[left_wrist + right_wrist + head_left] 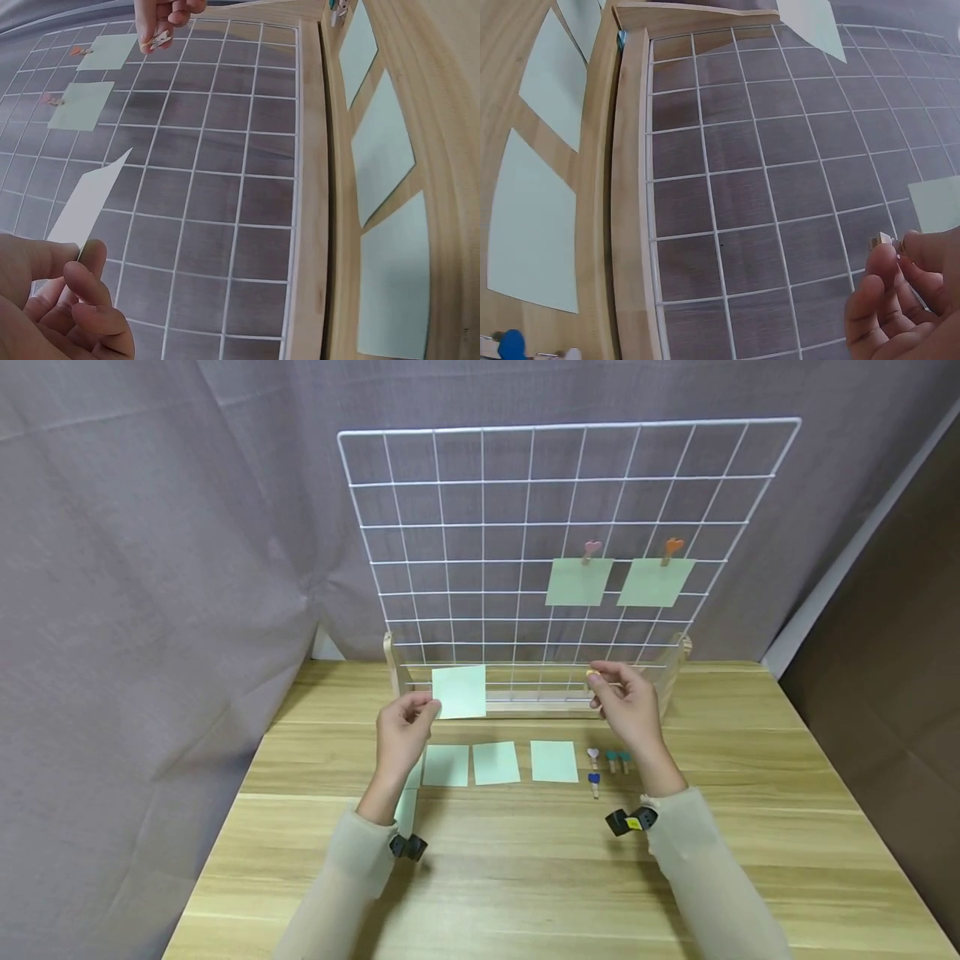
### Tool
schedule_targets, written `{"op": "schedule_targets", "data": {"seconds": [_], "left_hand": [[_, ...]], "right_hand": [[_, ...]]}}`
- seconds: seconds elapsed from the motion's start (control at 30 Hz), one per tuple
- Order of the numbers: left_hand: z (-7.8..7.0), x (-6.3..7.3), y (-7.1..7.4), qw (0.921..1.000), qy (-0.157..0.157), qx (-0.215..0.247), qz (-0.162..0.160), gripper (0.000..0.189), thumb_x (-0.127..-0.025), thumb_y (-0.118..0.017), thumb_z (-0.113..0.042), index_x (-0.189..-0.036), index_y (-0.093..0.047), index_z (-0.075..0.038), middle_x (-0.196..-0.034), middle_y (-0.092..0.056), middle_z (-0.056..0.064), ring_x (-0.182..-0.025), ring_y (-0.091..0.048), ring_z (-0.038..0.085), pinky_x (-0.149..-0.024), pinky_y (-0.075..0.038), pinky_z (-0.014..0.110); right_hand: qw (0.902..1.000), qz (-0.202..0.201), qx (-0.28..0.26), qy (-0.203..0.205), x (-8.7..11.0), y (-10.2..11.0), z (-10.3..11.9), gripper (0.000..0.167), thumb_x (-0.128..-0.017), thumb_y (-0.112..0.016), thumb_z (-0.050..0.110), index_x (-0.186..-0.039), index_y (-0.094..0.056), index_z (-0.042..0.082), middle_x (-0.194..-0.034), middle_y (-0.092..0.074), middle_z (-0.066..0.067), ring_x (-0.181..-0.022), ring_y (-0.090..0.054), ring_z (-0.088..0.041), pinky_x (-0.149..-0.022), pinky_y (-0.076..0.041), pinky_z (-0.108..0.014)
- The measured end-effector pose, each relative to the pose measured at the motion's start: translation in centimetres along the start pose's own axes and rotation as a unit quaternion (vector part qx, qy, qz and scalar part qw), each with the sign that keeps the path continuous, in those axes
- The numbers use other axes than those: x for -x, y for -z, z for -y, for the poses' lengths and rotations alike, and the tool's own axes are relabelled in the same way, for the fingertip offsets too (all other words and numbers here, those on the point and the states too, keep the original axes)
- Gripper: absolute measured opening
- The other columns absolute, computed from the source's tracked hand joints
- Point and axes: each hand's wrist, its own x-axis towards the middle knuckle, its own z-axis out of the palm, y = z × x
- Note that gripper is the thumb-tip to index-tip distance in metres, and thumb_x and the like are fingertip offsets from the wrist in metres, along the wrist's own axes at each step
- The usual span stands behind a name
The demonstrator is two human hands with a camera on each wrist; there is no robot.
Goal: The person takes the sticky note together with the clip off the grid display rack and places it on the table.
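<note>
My left hand [403, 732] pinches a pale green paper note [460, 692] by its edge, held up before the lower left of a white wire grid [483, 560]. Between thumb and fingers, my right hand [628, 703] grips a small wooden clothespin [160, 41] with a yellow top, in front of the grid's lower right. Two more green notes hang on the grid: one [579, 583] under a clothespin with a pink heart [592, 548], the other [656, 583] under one with an orange heart [674, 546]. The right wrist view shows only the held clothespin's end.
Several green notes [554, 762] lie on the wooden table [510, 877], some partly behind the left arm. Clothespins with a lilac heart [593, 756], a blue top [595, 781] and teal tops [612, 758] lie beside them. A wooden base [540, 707] supports the grid.
</note>
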Motion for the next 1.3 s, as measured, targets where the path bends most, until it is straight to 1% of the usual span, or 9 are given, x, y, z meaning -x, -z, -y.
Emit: {"op": "schedule_targets", "data": {"seconds": [0.13, 0.37, 0.53, 0.63, 0.73, 0.9, 1.07, 1.13, 1.3], "left_hand": [[0.5, 0.3, 0.2, 1.0, 0.007, 0.003, -0.003, 0.013, -0.096, -0.072, -0.001, -0.102, -0.076, 0.009, -0.089, -0.074, 0.018, -0.057, -0.055, 0.006, -0.051, -0.047, 0.017], [1.4, 1.1, 0.6, 0.9999, 0.015, 0.003, -0.001, 0.012, -0.096, -0.072, -0.001, -0.102, -0.076, 0.008, -0.084, -0.072, 0.02, -0.055, -0.054, 0.005, -0.051, -0.046, 0.016], [1.7, 1.6, 0.9, 0.9996, 0.026, -0.009, -0.001, 0.012, -0.096, -0.072, -0.001, -0.102, -0.076, 0.009, -0.084, -0.072, 0.019, -0.058, -0.056, 0.006, -0.053, -0.049, 0.016], [1.9, 1.9, 1.0, 0.9994, 0.033, -0.013, 0.003, 0.011, -0.096, -0.072, -0.001, -0.102, -0.076, 0.007, -0.083, -0.073, 0.017, -0.058, -0.056, 0.007, -0.053, -0.049, 0.017], [2.1, 2.3, 1.1, 0.999, 0.041, -0.013, 0.006, 0.012, -0.096, -0.073, -0.002, -0.103, -0.076, 0.007, -0.083, -0.073, 0.015, -0.058, -0.057, 0.008, -0.053, -0.05, 0.018], [2.3, 2.8, 1.2, 0.998, 0.061, -0.017, 0.004, 0.014, -0.096, -0.073, -0.004, -0.104, -0.076, 0.008, -0.087, -0.074, 0.015, -0.064, -0.06, 0.01, -0.057, -0.053, 0.019], [2.7, 3.2, 1.4, 0.9971, 0.073, -0.02, 0.004, 0.014, -0.096, -0.073, -0.004, -0.105, -0.077, 0.007, -0.09, -0.075, 0.017, -0.07, -0.063, 0.012, -0.059, -0.055, 0.02], [2.9, 3.4, 1.6, 0.9971, 0.073, -0.02, 0.008, 0.013, -0.096, -0.073, -0.003, -0.105, -0.077, 0.006, -0.09, -0.075, 0.017, -0.07, -0.064, 0.013, -0.059, -0.055, 0.019], [3.7, 3.8, 2.1, 0.9962, 0.083, -0.025, 0.01, 0.013, -0.096, -0.073, -0.003, -0.104, -0.077, 0.006, -0.087, -0.074, 0.016, -0.062, -0.059, 0.013, -0.055, -0.049, 0.018]], "right_hand": [[0.9999, -0.007, -0.007, -0.013, 0.4, 0.0, -0.5, 0.033, -0.105, -0.065, 0.009, -0.131, -0.062, -0.011, -0.098, -0.065, -0.001, -0.067, -0.063, -0.008, -0.053, -0.051, -0.019], [0.9989, -0.021, -0.012, -0.04, 1.4, 0.5, -1.2, 0.031, -0.105, -0.066, 0.01, -0.127, -0.06, -0.011, -0.098, -0.064, 0.002, -0.067, -0.062, -0.005, -0.053, -0.05, -0.019], [0.998, -0.029, -0.01, -0.055, 2.3, 0.7, -1.8, 0.03, -0.104, -0.067, 0.01, -0.123, -0.063, -0.012, -0.094, -0.065, 0.005, -0.067, -0.064, -0.008, -0.053, -0.05, -0.019], [0.9979, -0.024, -0.004, -0.06, 2.6, 0.7, -2.3, 0.03, -0.104, -0.068, 0.011, -0.124, -0.063, -0.011, -0.093, -0.065, 0.003, -0.067, -0.064, -0.01, -0.053, -0.05, -0.018], [0.9974, -0.024, 0.003, -0.068, 2.9, 0.7, -2.7, 0.03, -0.104, -0.068, 0.011, -0.124, -0.064, -0.01, -0.096, -0.064, 0.0, -0.067, -0.063, -0.008, -0.054, -0.05, -0.018], [0.996, -0.027, 0.011, -0.084, 3.5, 0.9, -3.6, 0.029, -0.104, -0.068, 0.011, -0.125, -0.065, -0.009, -0.1, -0.066, -0.006, -0.067, -0.063, -0.009, -0.053, -0.051, -0.02], [0.9947, -0.034, 0.023, -0.094, 4.1, 1.1, -3.9, 0.03, -0.104, -0.069, 0.014, -0.123, -0.064, -0.008, -0.095, -0.068, -0.001, -0.067, -0.065, -0.011, -0.053, -0.053, -0.022], [0.9947, -0.034, 0.024, -0.094, 4.4, 1.2, -3.9, 0.03, -0.104, -0.069, 0.015, -0.122, -0.064, -0.008, -0.094, -0.068, 0.002, -0.067, -0.064, -0.01, -0.052, -0.053, -0.023], [0.9942, -0.032, 0.006, -0.102, 5.0, 1.4, -4.3, 0.031, -0.104, -0.069, 0.014, -0.122, -0.062, -0.009, -0.092, -0.068, 0.005, -0.067, -0.064, -0.011, -0.048, -0.051, -0.023]]}}
